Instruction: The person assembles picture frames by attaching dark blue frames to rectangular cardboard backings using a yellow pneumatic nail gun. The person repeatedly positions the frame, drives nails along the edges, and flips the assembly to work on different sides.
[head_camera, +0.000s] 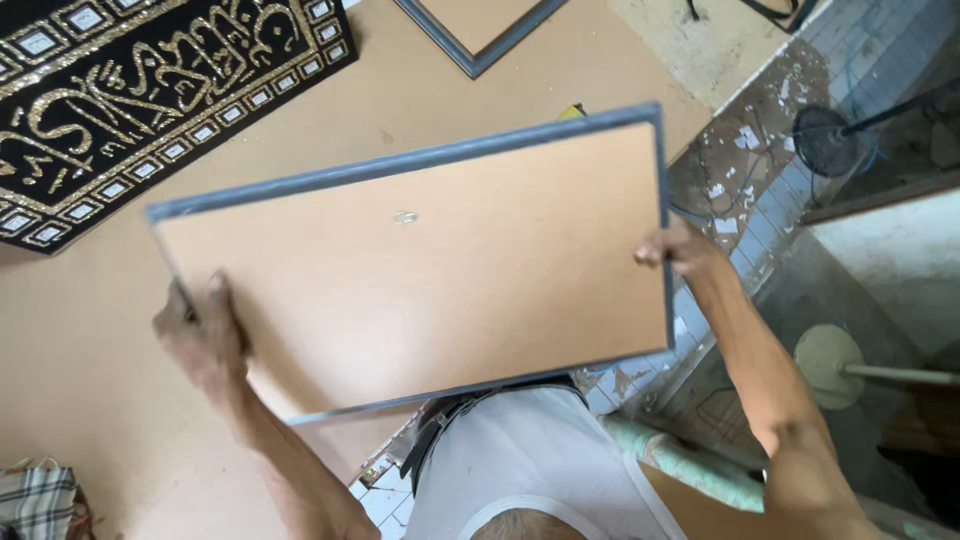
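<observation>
A large rectangular picture frame (420, 270) with a grey metal edge and a brown board back is held up above the brown worktable (90, 400), back side facing me. My left hand (200, 335) grips its left edge near the lower corner. On the right edge, about halfway down, my right hand (680, 250) holds on. A small metal hanger (405, 217) sits near the middle top of the board.
A black panel with gold ornamental lettering (130, 90) lies at the table's far left. Another grey frame (480, 35) lies at the far middle. Right of the table are a tiled floor (770, 190), a dark fan base (825, 140) and a pale round stand base (828, 362). Checked cloth (35, 500) at bottom left.
</observation>
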